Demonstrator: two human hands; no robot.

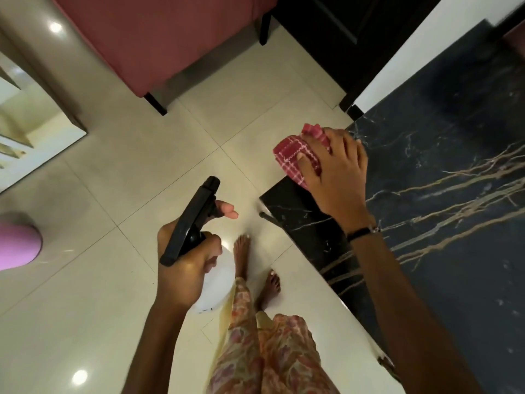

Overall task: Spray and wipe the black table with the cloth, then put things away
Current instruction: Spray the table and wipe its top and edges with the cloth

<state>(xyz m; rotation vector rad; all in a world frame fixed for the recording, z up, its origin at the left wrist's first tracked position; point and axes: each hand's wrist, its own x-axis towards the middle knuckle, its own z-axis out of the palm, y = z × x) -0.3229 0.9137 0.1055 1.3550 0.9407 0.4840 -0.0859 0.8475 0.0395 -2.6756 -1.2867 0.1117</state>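
The black marble table (443, 211) with pale veins fills the right side. My right hand (338, 177) lies flat on a red checked cloth (292, 155), pressing it on the table's near left corner, where part of the cloth hangs past the edge. My left hand (184, 265) grips a spray bottle (196, 220) with a black trigger head and a white body, held over the floor left of the table. Its nozzle points up and away, and one finger rests at the trigger.
A pink sofa (159, 38) stands at the top left on black legs. A dark cabinet (335, 32) sits behind the table. A pink round object (17, 243) lies at the left edge. My bare feet (255, 268) stand on cream floor tiles (99, 172).
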